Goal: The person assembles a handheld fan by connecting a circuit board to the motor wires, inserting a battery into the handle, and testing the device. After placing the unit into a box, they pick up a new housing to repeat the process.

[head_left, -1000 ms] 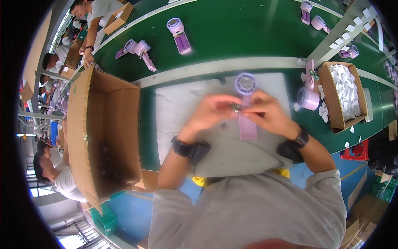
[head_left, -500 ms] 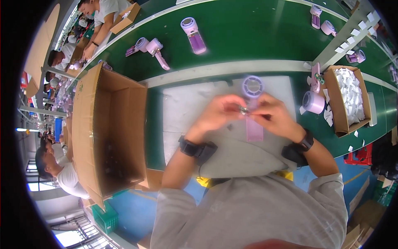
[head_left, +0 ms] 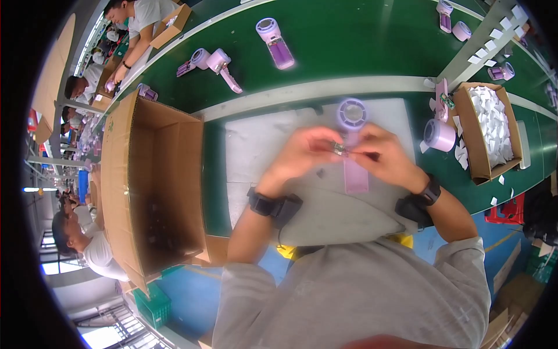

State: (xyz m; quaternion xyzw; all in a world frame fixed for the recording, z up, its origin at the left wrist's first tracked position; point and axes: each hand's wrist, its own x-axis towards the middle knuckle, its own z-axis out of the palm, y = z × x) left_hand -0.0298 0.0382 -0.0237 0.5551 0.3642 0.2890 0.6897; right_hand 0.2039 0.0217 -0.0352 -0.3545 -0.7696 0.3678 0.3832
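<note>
A pale purple handheld fan (head_left: 356, 176) lies on the white foam sheet (head_left: 256, 139), its round ringed head pointing away from me. Above its handle, my left hand (head_left: 305, 152) pinches a small circuit board (head_left: 337, 149) between thumb and fingers. From the other side, my right hand (head_left: 383, 152) is closed with its fingertips at the board's edge. Whatever else the right fingertips hold, perhaps something thin, is too small and blurred to make out. Both wrists wear black bands.
A large open cardboard box (head_left: 168, 186) stands at my left. On the right, a small carton (head_left: 479, 136) holds many white pieces, beside another fan head (head_left: 439, 135). Several fans (head_left: 275, 46) lie on the green table (head_left: 343, 46) beyond a pale rail. Co-workers sit at the far left.
The view has shifted slightly, so the table things sit a little higher. Both hands remain together at the circuit board, with only small finger movement.
</note>
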